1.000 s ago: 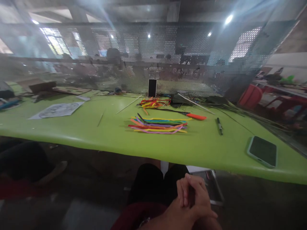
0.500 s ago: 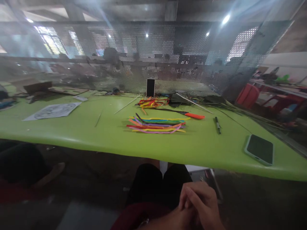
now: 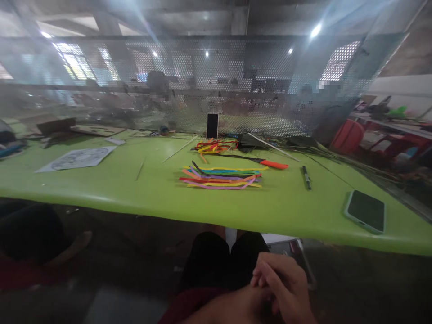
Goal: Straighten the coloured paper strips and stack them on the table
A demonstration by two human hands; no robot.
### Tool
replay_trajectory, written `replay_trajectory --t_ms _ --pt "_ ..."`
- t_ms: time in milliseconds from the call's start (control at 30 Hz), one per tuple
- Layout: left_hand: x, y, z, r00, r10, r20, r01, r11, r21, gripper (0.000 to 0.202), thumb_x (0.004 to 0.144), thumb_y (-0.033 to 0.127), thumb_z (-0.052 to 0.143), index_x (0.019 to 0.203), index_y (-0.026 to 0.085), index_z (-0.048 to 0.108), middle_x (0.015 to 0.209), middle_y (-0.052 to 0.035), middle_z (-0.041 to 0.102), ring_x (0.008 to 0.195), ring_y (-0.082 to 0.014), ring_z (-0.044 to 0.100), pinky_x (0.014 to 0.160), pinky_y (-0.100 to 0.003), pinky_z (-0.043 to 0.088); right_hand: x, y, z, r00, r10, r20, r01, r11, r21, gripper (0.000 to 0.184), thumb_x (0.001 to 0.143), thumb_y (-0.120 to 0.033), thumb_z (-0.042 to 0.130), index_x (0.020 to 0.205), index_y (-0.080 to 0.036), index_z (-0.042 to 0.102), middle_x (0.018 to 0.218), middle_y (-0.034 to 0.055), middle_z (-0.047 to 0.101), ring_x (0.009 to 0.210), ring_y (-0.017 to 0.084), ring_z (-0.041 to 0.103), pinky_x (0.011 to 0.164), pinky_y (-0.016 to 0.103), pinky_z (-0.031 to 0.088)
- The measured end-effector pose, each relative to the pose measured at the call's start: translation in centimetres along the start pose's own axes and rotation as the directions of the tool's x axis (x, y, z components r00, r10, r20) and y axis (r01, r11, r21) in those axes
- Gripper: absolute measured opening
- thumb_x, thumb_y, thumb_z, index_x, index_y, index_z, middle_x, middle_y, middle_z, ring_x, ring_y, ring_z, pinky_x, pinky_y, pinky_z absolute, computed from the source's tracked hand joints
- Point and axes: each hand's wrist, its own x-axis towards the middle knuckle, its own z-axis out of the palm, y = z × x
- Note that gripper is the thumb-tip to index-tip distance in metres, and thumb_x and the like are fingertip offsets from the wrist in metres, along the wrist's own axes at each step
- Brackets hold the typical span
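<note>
Both hands rest together in my lap below the green table's (image 3: pixel 135 193) front edge. My right hand (image 3: pixel 286 285) lies on top, fingers curled and pressed together over my left hand (image 3: pixel 251 300), of which only the wrist and back show; its fingers are hidden. Neither hand touches anything on the table. Nearest on the table top is a flat bundle of coloured paper strips (image 3: pixel 221 177), well ahead of the hands.
A second heap of strips (image 3: pixel 214 145), an orange-handled cutter (image 3: pixel 274 164), a black marker (image 3: pixel 306 177), a green-cased phone (image 3: pixel 365 210), an upright phone (image 3: pixel 212 125), thin sticks (image 3: pixel 178 148) and a printed sheet (image 3: pixel 77 158) lie on the table. A perforated metal screen (image 3: pixel 236 81) stands behind.
The interlaced fingers have shifted: my right hand now covers the left one more fully and both sit slightly lower in the picture. The view has moved a little.
</note>
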Motion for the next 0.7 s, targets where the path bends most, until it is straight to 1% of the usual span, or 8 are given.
replay_trajectory --t_ms 100,200,267,367,467,533,633,700 --pt "-0.1 -0.9 -0.4 0.974 0.076 -0.211 -0.141 0.94 -0.31 0.037 0.065 0.033 0.086 0.083 0.015 0.059 0.081 -0.0049 0.061 0.076 -0.0161 0.06 0.073 -0.029 0.049 1.2 0.0 -1.2 0.998 -0.041 0.044 0.04 0.999 0.031 0.025 0.096 -0.025 0.053 0.083 -0.02 0.074 0.06 0.0009 0.065 0.055 0.014 0.065 0.057 0.022 0.051" --pt "-0.6 -1.9 -0.9 0.82 0.043 -0.571 -0.262 0.915 -0.308 0.025 0.064 0.024 0.08 0.064 0.014 0.056 0.051 0.0011 0.052 0.05 -0.0095 0.049 0.053 -0.021 0.038 2.3 0.4 -2.7 0.992 -0.095 0.088 0.094 0.995 0.022 0.025 0.088 -0.014 0.057 0.106 -0.024 0.073 0.077 0.0022 0.072 0.066 0.015 0.069 0.066 0.024 0.055" --pt "-1.3 -2.2 -1.2 0.719 -0.032 -0.695 -0.241 0.926 -0.291 0.014 0.063 0.02 0.07 0.059 0.015 0.059 0.038 0.0052 0.04 0.039 -0.0074 0.038 0.045 -0.019 0.027 2.4 1.0 -3.3 0.994 -0.086 0.074 0.082 0.995 0.049 0.033 0.082 -0.007 0.054 0.103 -0.024 0.073 0.073 0.0009 0.069 0.064 0.015 0.067 0.063 0.024 0.053" --pt "-2.3 -2.0 -1.3 0.642 -0.118 -0.757 -0.179 0.938 -0.298 0.007 0.056 0.018 0.061 0.051 0.016 0.057 0.034 0.0059 0.034 0.034 -0.0065 0.029 0.041 -0.019 0.017 1.9 2.1 -3.0 0.997 -0.035 0.062 0.026 0.991 0.134 0.037 0.066 0.0 0.046 0.081 -0.021 0.073 0.058 -0.0022 0.058 0.05 0.012 0.058 0.049 0.022 0.042" --pt "-2.5 -1.8 -1.3 0.617 -0.141 -0.775 -0.141 0.948 -0.285 0.01 0.056 0.019 0.059 0.049 0.017 0.052 0.037 0.005 0.037 0.036 -0.0059 0.026 0.041 -0.019 0.014 1.0 2.7 -1.5 0.993 -0.022 0.112 -0.007 0.967 0.253 0.032 0.059 -0.001 0.042 0.062 -0.02 0.068 0.049 -0.0026 0.053 0.044 0.01 0.05 0.045 0.023 0.03" --pt "-2.4 -1.9 -1.4 0.623 -0.135 -0.77 -0.124 0.956 -0.267 0.015 0.059 0.022 0.063 0.051 0.017 0.051 0.041 0.0047 0.04 0.039 -0.0058 0.027 0.042 -0.019 0.017 0.5 2.6 0.0 0.996 -0.017 0.084 -0.013 0.939 0.343 0.026 0.065 -0.002 0.047 0.053 -0.019 0.062 0.045 -0.0016 0.052 0.044 0.01 0.046 0.046 0.023 0.027" --pt "-2.3 -2.0 -1.9 0.703 -0.079 -0.707 -0.129 0.963 -0.236 0.02 0.057 0.026 0.073 0.06 0.016 0.057 0.048 0.0036 0.047 0.043 -0.0074 0.036 0.046 -0.02 0.025 -0.2 2.2 2.6 0.989 0.135 0.063 -0.147 0.815 0.56 0.035 0.075 -0.013 0.056 0.042 -0.018 0.046 0.037 -0.0019 0.043 0.041 0.009 0.038 0.046 0.024 0.027" --pt "-2.5 -1.7 -2.1 0.754 -0.041 -0.656 -0.156 0.958 -0.24 0.024 0.055 0.027 0.078 0.066 0.015 0.061 0.059 0.0013 0.055 0.052 -0.0104 0.046 0.053 -0.022 0.033 -0.6 1.9 3.9 0.945 0.282 0.164 -0.318 0.683 0.658 0.044 0.077 -0.023 0.062 0.04 -0.019 0.039 0.036 -0.0037 0.037 0.037 0.007 0.032 0.043 0.022 0.025"
